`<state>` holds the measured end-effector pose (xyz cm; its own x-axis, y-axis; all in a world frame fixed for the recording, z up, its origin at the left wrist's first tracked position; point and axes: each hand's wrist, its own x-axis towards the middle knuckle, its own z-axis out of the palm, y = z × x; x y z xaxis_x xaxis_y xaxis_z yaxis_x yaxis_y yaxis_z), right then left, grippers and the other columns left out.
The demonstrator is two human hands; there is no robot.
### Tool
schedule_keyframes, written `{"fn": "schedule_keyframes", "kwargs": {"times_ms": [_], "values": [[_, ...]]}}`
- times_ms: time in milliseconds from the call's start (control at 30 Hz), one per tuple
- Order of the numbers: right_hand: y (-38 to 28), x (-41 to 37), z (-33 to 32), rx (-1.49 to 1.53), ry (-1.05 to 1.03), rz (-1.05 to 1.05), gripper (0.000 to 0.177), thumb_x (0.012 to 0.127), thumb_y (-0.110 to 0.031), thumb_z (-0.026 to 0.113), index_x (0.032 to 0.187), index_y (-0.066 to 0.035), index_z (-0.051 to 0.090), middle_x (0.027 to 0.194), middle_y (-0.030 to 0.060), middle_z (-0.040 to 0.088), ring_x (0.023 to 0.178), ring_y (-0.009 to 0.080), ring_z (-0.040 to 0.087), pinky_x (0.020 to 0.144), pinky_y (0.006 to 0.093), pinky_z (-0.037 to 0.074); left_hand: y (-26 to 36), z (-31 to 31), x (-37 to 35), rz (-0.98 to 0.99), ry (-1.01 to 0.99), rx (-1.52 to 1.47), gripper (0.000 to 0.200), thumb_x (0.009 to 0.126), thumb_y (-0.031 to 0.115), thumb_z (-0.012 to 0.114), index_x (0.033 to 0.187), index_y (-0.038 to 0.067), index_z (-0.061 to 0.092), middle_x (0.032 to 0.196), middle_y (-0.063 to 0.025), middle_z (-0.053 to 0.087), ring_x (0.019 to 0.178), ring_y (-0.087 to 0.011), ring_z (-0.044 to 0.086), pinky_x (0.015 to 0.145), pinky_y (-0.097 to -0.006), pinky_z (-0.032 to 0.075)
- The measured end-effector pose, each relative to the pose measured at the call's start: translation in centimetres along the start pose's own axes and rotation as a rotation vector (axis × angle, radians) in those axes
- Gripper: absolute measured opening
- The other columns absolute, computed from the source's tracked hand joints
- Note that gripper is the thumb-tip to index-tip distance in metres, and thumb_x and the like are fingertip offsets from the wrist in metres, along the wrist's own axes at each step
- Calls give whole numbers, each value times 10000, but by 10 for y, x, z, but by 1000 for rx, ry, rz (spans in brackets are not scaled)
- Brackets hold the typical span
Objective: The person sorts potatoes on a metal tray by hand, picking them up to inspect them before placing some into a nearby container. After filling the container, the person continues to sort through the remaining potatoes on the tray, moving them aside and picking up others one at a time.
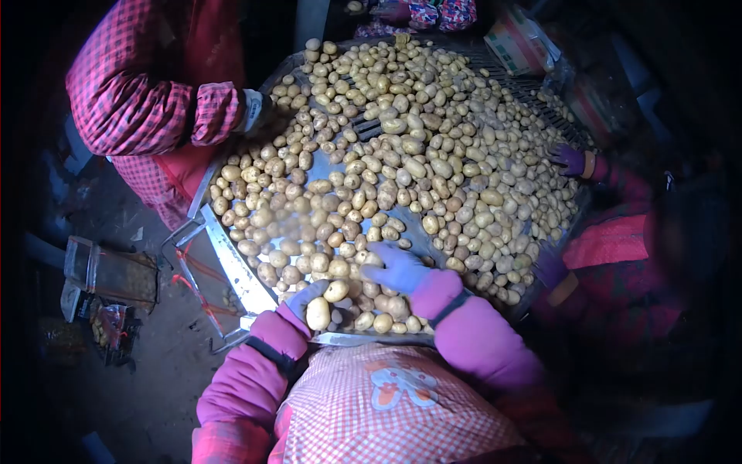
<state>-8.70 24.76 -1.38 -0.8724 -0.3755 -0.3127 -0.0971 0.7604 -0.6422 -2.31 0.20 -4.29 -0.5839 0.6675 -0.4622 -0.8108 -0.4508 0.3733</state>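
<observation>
My left hand [304,298], in a grey-blue glove, is at the near left edge of a metal sorting table [239,267]. It is curled against a pale potato [318,314], and a second potato [336,291] lies at its fingertips; part of the fingers is hidden. My right hand [399,267], in a blue glove, reaches left over the pile with its fingers apart, just above several potatoes [357,290]. Nothing shows in its grasp. Potatoes of mixed sizes cover most of the tabletop, with patches of blue-grey surface between them.
A co-worker in a checked sleeve [220,112] leans in at the left. Purple-gloved hands [570,160] work at the right edge, and another person stands at the far side. Cartons [519,42] stand at the back right. A crate [116,274] sits on the floor at left.
</observation>
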Motion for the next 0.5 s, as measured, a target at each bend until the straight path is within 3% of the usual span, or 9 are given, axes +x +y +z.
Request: {"fn": "schedule_keyframes", "kwargs": {"times_ms": [33, 100, 167, 233, 300, 333, 400, 433, 500], "values": [[-4, 3, 7, 1, 1, 7, 630, 862, -383, 645, 1343, -22, 460, 1185, 210, 600, 1129, 323, 564, 941, 390, 461, 0, -3, 2, -1, -66, -13, 503, 1000, 391, 398, 1287, 0, 532, 1026, -126, 676, 710, -201, 649, 585, -291, 534], [-28, 7, 9, -341, 6, 47, 669, 793, -461, 674, 1324, -96, 497, 1212, 245, 569, 1109, 386, 573, 926, 476, 463, 2, 8, 0, -9, -13, 3, 509, 1005, 387, 378, 1307, 2, 517, 1038, -133, 671, 712, -205, 651, 582, -291, 535], [-24, 3, 0, -337, -8, 54, 653, 806, -409, 673, 1323, -57, 485, 1216, 212, 561, 1095, 332, 590, 887, 433, 490, 0, 3, 1, -14, 3, -61, 468, 982, 378, 436, 1237, 2, 550, 964, -145, 684, 660, -232, 653, 533, -317, 535], [5, -8, -16, 656, -48, 150, 527, 847, -295, 646, 1293, -54, 502, 1116, 130, 596, 1013, 241, 609, 832, 346, 503, 3, 10, -6, 33, 37, 6, 470, 984, 368, 431, 1233, -12, 549, 967, -152, 685, 658, -235, 651, 538, -318, 536], [-13, -48, -43, 992, 206, 253, 412, 882, -198, 611, 1256, -44, 537, 992, 59, 623, 915, 149, 594, 785, 267, 490, 2, 10, -5, 27, 13, 8, 469, 985, 361, 429, 1225, -23, 550, 974, -161, 685, 659, -241, 653, 542, -321, 536], [2, -63, -49, 992, 216, 262, 412, 882, -198, 611, 1256, -44, 537, 992, 59, 623, 915, 149, 594, 785, 267, 490, 2, 4, -2, -5, -21, -71, 471, 985, 365, 429, 1216, -25, 553, 985, -172, 683, 668, -248, 658, 545, -329, 538], [23, -95, -50, 520, 184, -235, 345, 895, -184, 598, 1206, -38, 574, 973, 44, 630, 888, 136, 593, 776, 264, 488, -1, -5, 1, -8, -44, -76, 440, 974, 337, 473, 1268, 12, 515, 1025, -183, 668, 679, -254, 660, 541, -336, 544], [25, -106, -41, 523, 202, -221, 345, 895, -184, 598, 1206, -38, 574, 973, 44, 630, 888, 136, 593, 776, 264, 488, -2, -9, 3, -12, -71, -79, 432, 970, 326, 490, 1284, 30, 501, 1037, -181, 663, 679, -255, 660, 539, -338, 546], [0, -114, -24, 763, 81, 336, 340, 846, -272, 656, 1110, -59, 628, 954, 103, 618, 919, 195, 613, 768, 347, 494, -2, -4, 2, -7, -84, -71, 407, 960, 294, 511, 1294, 62, 490, 1063, -174, 648, 729, -262, 663, 542, -335, 551]]}}
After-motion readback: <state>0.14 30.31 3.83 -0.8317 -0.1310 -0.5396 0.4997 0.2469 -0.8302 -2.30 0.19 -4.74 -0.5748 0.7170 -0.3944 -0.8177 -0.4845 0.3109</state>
